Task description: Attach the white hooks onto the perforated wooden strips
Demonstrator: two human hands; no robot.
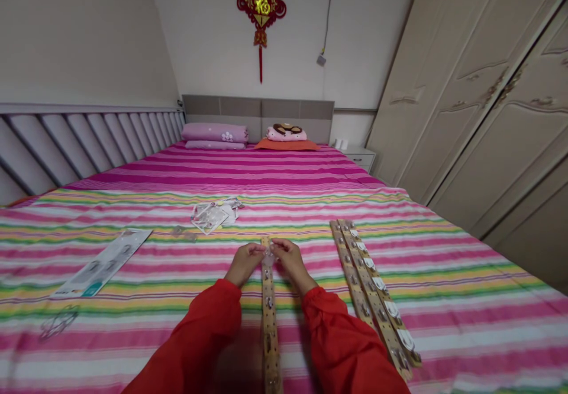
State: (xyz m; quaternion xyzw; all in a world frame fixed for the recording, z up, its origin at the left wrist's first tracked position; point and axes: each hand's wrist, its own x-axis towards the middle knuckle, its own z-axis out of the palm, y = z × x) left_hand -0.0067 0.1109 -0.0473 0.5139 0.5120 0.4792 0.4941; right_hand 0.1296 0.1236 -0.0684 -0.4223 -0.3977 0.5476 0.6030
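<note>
A narrow wooden strip (269, 344) lies lengthwise in front of me on the striped bedspread, with small metal pieces and holes along it. At its far end, a small clear plastic piece (268, 257) sits between my fingertips. My left hand (245, 262) pinches from the left side, its thumb and fingers closed at the piece. From the right, my right hand (289, 260) also has its fingers closed there. The exact shape of the clear piece is too small to make out.
More wooden strips (355, 270) lie at the right, one carrying white loops (380, 284). At the left are a long printed card (106, 264), a coil of thin wire or cord (60, 321) and small clear pieces (184, 233). Clear plastic packaging (215, 213) lies farther back. Pillows (215, 133) rest by the headboard.
</note>
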